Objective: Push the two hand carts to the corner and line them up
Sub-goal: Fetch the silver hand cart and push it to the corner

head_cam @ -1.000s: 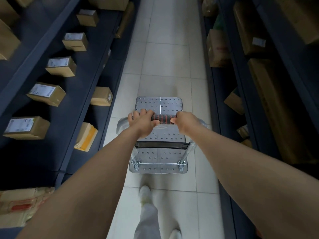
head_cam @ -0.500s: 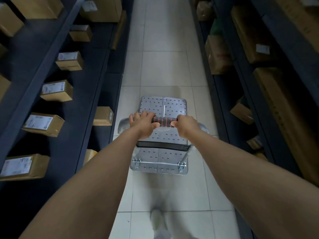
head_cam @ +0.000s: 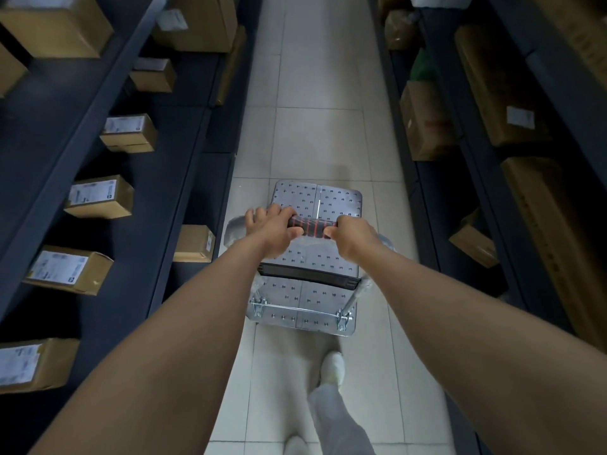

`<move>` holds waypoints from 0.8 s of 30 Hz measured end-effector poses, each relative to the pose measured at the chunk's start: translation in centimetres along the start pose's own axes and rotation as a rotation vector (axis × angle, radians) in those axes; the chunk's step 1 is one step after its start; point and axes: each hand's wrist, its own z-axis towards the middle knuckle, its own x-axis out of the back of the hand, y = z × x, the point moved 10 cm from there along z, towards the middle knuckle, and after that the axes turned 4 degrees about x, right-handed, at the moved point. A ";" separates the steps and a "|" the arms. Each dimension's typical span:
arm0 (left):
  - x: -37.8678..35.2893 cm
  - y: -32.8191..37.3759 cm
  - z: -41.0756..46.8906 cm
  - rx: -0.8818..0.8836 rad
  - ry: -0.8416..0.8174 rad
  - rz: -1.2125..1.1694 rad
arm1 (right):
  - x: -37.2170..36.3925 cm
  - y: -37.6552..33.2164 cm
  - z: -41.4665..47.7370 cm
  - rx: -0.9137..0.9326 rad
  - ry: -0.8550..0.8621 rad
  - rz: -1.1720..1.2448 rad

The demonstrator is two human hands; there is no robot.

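Observation:
A silver hand cart (head_cam: 331, 201) with a studded metal deck stands on the tiled aisle floor ahead of me. Its push handle (head_cam: 310, 225) has a black grip with red stripes. My left hand (head_cam: 272, 229) is closed around the left end of the handle. My right hand (head_cam: 353, 236) grips the right end. A black bar crosses the cart frame below my hands. Only one cart is in view. My right foot in a white shoe (head_cam: 332, 367) steps just behind the cart.
Dark shelving (head_cam: 170, 133) lines the left of the narrow aisle, holding several labelled cardboard boxes (head_cam: 100, 200). More dark shelves with larger boxes (head_cam: 423, 123) run along the right. The pale tiled floor (head_cam: 315, 77) stretches ahead between them.
The cart and I have rolled forward along the aisle; the shelf boxes have slid back past me. Both hands keep the same grip, and my right foot has stepped forward.

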 end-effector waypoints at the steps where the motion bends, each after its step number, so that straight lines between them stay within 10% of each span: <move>1: 0.4 0.1 0.8 0.004 -0.007 0.000 | 0.5 0.1 0.9 -0.005 0.000 0.016; 24: 7.6 4.0 19.4 0.039 -0.061 -0.009 | 10.2 3.3 19.1 0.002 0.017 0.008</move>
